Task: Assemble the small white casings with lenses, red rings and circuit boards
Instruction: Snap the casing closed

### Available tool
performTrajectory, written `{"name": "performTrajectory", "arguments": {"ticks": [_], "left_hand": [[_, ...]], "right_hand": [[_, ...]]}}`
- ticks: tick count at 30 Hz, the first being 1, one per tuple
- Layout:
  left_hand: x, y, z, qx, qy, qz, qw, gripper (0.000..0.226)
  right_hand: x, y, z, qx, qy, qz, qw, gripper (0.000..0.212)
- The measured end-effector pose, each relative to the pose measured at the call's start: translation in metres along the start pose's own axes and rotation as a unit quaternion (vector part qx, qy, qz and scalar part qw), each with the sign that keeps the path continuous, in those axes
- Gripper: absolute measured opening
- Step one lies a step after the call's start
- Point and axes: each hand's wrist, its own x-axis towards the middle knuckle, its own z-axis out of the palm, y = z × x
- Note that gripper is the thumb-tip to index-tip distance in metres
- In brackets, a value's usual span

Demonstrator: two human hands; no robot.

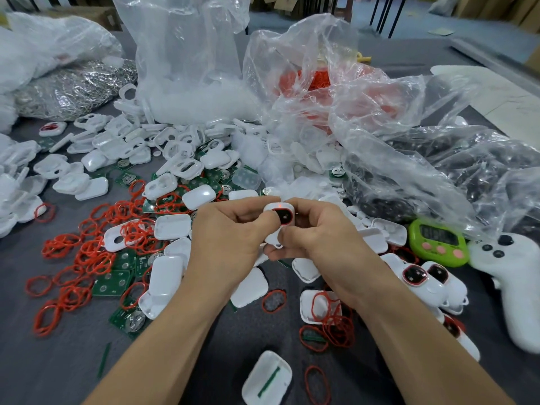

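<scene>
Pinching one small white casing (278, 206) between them, the left hand (230, 232) and right hand (318, 233) met above the grey table (58, 361), fingers curled around its sides. Its long axis ran away from the person, lens end farthest. The dark lens (283, 218), edged by a red ring (275, 211), faced the camera.

left hand (230, 232) + right hand (318, 236) = 2 | held casing (282, 217) = 1 | green timer (438, 242) = 1 | white controller (515, 290) = 1
</scene>
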Motion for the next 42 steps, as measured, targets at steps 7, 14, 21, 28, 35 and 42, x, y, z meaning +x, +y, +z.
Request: {"name": "performTrajectory", "arguments": {"ticks": [7,14,21,28,35,42], "left_hand": [[-0.001,0.0,0.0,-0.012,-0.034,-0.01,0.999,0.014],[-0.003,0.001,0.001,-0.019,-0.033,-0.003,0.999,0.016],[-0.001,0.001,0.0,-0.016,-0.041,-0.006,0.999,0.016],[0.0,-0.001,0.0,-0.021,-0.033,0.003,0.999,0.014],[-0.003,-0.001,0.0,0.018,-0.026,0.055,0.998,0.017],[-0.017,0.004,0.013,-0.003,-0.045,0.109,0.993,0.032]], "right_hand": [[-0.002,-0.001,-0.001,-0.006,0.029,-0.003,1.0,0.035],[-0.002,-0.001,0.0,-0.012,0.053,-0.001,0.998,0.038],[-0.001,-0.001,-0.002,0.015,0.027,-0.003,1.0,0.037],[0.0,-0.002,-0.004,0.04,0.007,0.024,0.999,0.038],[-0.004,-0.01,-0.019,-0.116,0.082,-0.073,0.987,0.017],[-0.041,-0.014,-0.028,-0.221,0.13,-0.15,0.955,0.017]]}}
